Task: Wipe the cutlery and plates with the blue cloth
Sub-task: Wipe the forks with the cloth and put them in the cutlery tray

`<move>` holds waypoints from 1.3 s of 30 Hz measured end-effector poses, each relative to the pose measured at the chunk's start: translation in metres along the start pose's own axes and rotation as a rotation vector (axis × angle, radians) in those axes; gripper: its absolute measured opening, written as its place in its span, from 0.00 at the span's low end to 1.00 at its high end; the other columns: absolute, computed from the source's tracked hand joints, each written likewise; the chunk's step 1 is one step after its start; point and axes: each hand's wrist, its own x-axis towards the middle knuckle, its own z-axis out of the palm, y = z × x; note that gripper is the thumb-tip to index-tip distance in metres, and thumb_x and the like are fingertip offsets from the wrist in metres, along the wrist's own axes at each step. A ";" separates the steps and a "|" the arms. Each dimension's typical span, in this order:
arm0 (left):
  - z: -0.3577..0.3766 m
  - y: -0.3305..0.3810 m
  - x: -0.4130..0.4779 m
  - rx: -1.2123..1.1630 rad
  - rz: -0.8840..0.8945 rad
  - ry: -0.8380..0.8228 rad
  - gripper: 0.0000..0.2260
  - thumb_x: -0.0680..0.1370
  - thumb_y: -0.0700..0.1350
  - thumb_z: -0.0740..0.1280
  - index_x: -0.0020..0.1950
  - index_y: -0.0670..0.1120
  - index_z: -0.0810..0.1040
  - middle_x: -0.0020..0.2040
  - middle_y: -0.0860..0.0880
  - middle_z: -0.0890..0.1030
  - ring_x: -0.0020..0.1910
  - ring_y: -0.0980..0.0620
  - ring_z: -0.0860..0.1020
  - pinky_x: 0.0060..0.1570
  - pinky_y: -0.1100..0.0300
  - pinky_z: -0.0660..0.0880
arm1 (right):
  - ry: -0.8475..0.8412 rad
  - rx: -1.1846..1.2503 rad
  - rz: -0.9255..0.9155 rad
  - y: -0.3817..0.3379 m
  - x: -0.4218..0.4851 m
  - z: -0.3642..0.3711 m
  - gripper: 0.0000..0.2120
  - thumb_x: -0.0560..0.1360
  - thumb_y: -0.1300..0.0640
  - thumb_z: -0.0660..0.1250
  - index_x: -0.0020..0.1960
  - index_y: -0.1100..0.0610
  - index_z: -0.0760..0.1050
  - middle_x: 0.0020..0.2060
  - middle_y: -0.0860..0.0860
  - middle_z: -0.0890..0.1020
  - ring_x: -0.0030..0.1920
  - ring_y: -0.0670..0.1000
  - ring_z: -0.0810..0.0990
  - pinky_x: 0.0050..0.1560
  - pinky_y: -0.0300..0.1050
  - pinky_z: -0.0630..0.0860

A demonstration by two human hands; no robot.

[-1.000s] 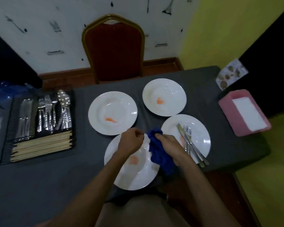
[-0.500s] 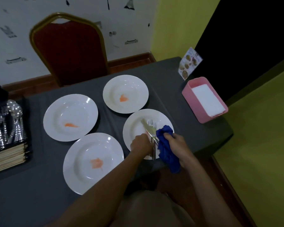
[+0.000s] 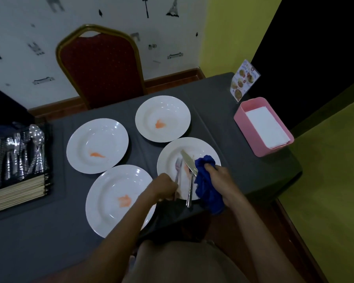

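Left hand (image 3: 164, 187) curled on the fork (image 3: 178, 168) handle, right hand (image 3: 220, 178) clutching the bunched blue cloth (image 3: 207, 190) just beside the knife (image 3: 189, 164), all over the near-right plate (image 3: 202, 146) at the counter (image 3: 223, 119) edge

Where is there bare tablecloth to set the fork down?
Widest bare tablecloth: near-left corner, between the chopsticks and the nearest plate. Another strip: between the cutlery plate and the pink box. The middle is crowded: far plate, left plate and those two sit close together.

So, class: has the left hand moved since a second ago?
Yes. The left hand went rightward, off the nearest plate to the fork on the right-hand plate.
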 end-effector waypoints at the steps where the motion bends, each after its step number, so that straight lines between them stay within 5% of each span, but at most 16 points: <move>1: -0.008 -0.004 -0.009 -0.026 0.000 -0.018 0.07 0.81 0.44 0.64 0.48 0.41 0.78 0.37 0.47 0.83 0.33 0.53 0.80 0.33 0.64 0.74 | -0.002 -0.010 0.005 0.001 0.001 0.003 0.14 0.83 0.49 0.60 0.50 0.59 0.77 0.38 0.54 0.82 0.37 0.51 0.81 0.37 0.43 0.74; 5: -0.030 -0.012 -0.032 -0.185 0.062 0.024 0.05 0.83 0.45 0.61 0.53 0.45 0.74 0.44 0.43 0.82 0.38 0.52 0.77 0.37 0.62 0.73 | -0.003 -0.016 0.047 0.001 0.005 0.033 0.17 0.84 0.47 0.57 0.54 0.58 0.78 0.48 0.57 0.84 0.49 0.56 0.83 0.49 0.50 0.79; 9: -0.017 -0.001 -0.047 -0.295 0.205 0.081 0.06 0.83 0.43 0.56 0.52 0.45 0.72 0.39 0.46 0.80 0.36 0.51 0.76 0.35 0.59 0.70 | -0.043 0.100 0.119 -0.015 0.001 0.091 0.16 0.80 0.44 0.63 0.52 0.57 0.79 0.48 0.58 0.85 0.50 0.60 0.84 0.56 0.58 0.82; 14: -0.030 -0.012 -0.058 -0.314 0.233 0.110 0.03 0.81 0.41 0.59 0.51 0.43 0.71 0.44 0.44 0.77 0.40 0.48 0.75 0.42 0.51 0.74 | -0.037 0.218 0.096 -0.037 0.012 0.122 0.07 0.76 0.55 0.69 0.52 0.56 0.79 0.51 0.60 0.84 0.52 0.61 0.83 0.59 0.61 0.80; 19: -0.070 -0.036 -0.085 -0.358 0.254 0.065 0.07 0.83 0.45 0.58 0.47 0.45 0.72 0.37 0.49 0.74 0.34 0.54 0.69 0.33 0.61 0.66 | 0.073 0.214 0.011 -0.060 0.039 0.131 0.08 0.74 0.58 0.68 0.52 0.60 0.78 0.49 0.63 0.84 0.47 0.62 0.84 0.53 0.62 0.82; 22: -0.090 -0.058 -0.090 -0.481 0.244 0.187 0.10 0.84 0.47 0.57 0.45 0.47 0.69 0.36 0.49 0.72 0.33 0.54 0.68 0.31 0.62 0.65 | 0.228 0.213 -0.006 -0.080 0.037 0.135 0.07 0.78 0.58 0.66 0.54 0.60 0.75 0.53 0.58 0.82 0.53 0.60 0.81 0.58 0.57 0.79; 29: -0.103 -0.070 -0.086 -0.462 0.237 0.224 0.03 0.77 0.34 0.61 0.50 0.35 0.72 0.41 0.45 0.73 0.34 0.50 0.73 0.30 0.59 0.71 | -0.146 0.268 0.072 -0.070 -0.011 0.227 0.18 0.77 0.46 0.69 0.54 0.61 0.80 0.44 0.58 0.87 0.45 0.59 0.86 0.54 0.57 0.82; 34: -0.120 -0.100 -0.102 -0.611 0.231 0.170 0.08 0.84 0.45 0.58 0.50 0.45 0.74 0.34 0.49 0.73 0.30 0.54 0.67 0.31 0.60 0.66 | -0.010 0.208 -0.049 -0.091 0.000 0.225 0.06 0.80 0.57 0.67 0.46 0.58 0.75 0.39 0.55 0.81 0.36 0.52 0.79 0.33 0.42 0.75; 37: -0.128 -0.118 -0.107 -0.689 0.235 0.239 0.11 0.85 0.47 0.56 0.45 0.46 0.71 0.33 0.49 0.73 0.31 0.53 0.68 0.32 0.59 0.67 | 0.084 0.346 -0.002 -0.096 0.003 0.222 0.06 0.81 0.59 0.64 0.46 0.60 0.73 0.41 0.56 0.78 0.36 0.51 0.76 0.33 0.43 0.73; 39: -0.135 -0.126 -0.104 -0.767 0.244 0.307 0.12 0.85 0.46 0.56 0.43 0.46 0.69 0.32 0.49 0.72 0.31 0.52 0.68 0.32 0.59 0.67 | -0.026 0.395 0.051 -0.091 -0.004 0.231 0.10 0.80 0.55 0.67 0.52 0.63 0.75 0.42 0.57 0.81 0.37 0.54 0.79 0.38 0.47 0.79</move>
